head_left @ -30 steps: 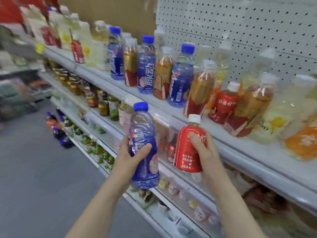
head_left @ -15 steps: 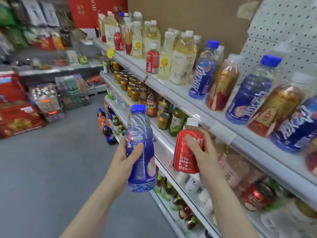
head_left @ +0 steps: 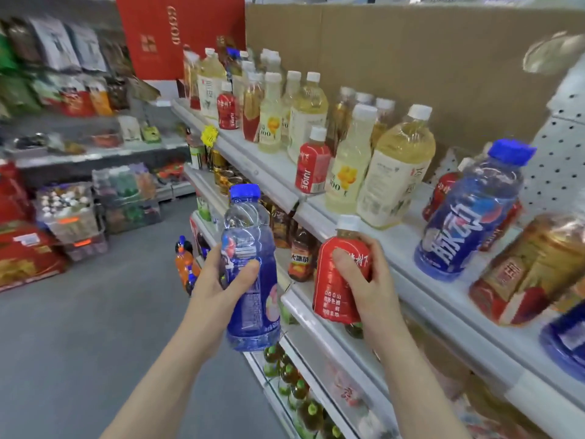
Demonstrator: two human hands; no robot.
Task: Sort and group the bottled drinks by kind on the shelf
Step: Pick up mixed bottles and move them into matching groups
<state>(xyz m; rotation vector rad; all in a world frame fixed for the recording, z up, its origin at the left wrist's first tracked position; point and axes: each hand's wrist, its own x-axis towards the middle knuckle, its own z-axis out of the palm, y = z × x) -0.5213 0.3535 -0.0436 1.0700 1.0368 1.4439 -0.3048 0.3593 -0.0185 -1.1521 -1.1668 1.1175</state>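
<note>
Shop shelving (head_left: 421, 299) fills the right side, its top shelf mixing pale-yellow, red and blue drinks. Clear of it, the left hand (head_left: 218, 274) wraps a blue-capped bottle (head_left: 250, 267); the right hand (head_left: 370, 280) clasps a smaller red juice bottle (head_left: 335, 293).

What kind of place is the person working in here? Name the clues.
Most likely a small grocery shop: tiered metal shelves stocked with bottled drinks, a yellow price tag on a shelf edge, and packaged goods stacked on the floor across the aisle.
</note>
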